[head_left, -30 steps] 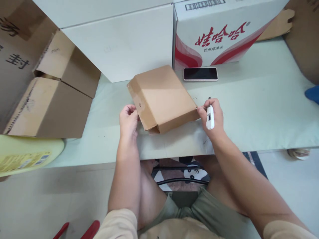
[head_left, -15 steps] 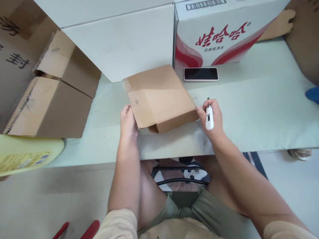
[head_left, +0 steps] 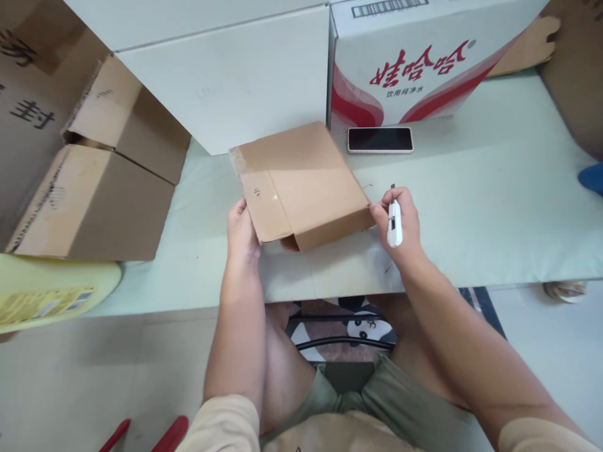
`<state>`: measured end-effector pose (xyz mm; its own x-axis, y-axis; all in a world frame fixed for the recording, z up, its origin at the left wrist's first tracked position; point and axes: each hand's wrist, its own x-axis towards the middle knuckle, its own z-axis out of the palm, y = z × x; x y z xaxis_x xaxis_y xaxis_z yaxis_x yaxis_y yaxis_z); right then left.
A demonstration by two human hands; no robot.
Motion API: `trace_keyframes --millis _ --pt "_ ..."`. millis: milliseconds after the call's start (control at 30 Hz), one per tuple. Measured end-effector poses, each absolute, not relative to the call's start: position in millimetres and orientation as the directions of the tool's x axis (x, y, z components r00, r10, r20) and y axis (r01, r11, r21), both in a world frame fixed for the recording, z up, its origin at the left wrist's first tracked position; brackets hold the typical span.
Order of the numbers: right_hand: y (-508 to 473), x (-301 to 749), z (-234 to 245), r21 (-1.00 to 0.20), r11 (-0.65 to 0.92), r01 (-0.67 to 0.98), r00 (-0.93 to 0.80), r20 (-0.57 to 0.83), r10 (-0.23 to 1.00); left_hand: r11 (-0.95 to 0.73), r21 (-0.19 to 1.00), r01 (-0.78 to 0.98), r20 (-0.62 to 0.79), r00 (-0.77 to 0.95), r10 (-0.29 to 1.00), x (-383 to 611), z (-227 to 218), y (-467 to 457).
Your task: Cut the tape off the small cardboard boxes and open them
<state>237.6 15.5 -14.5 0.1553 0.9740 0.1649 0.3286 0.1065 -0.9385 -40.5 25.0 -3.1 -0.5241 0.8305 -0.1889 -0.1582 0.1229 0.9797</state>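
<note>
box: small brown cardboard box (head_left: 301,182) lay on the pale green surface (head_left: 494,207), near its front edge, turned at an angle; left flap lifted a bit, strip of tape along its far left edge
left hand: left hand (head_left: 242,232) was pressed against the box's left flap; fingers tucked behind the flap edge, couldn't tell if they were gripping it
right hand: right hand (head_left: 400,229) sat at the box's near right corner, fingers closed around a white cutter (head_left: 394,224), fingertip touching the corner
cutter: upright in the fist, dark tip pointing away from the person
phone: dark-screened phone (head_left: 380,139) lay flat just beyond the box, to its right
behind: plain white carton (head_left: 221,81) and red-printed white carton (head_left: 424,56) stood side by side at the back
left side: open brown cartons (head_left: 94,201) lay on their sides, well apart from the box
far right: blue object (head_left: 591,177) cut off by the frame edge
</note>
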Motion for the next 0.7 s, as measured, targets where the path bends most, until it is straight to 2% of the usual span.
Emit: trace_keyframes --millis 700 --pt "14.5 237.0 -13.1 -0.933 0.096 0.347 0.166 0.162 0.973 0.115 0.984 -0.137 -0.171 -0.532 0.829 -41.4 -7.4 26.0"
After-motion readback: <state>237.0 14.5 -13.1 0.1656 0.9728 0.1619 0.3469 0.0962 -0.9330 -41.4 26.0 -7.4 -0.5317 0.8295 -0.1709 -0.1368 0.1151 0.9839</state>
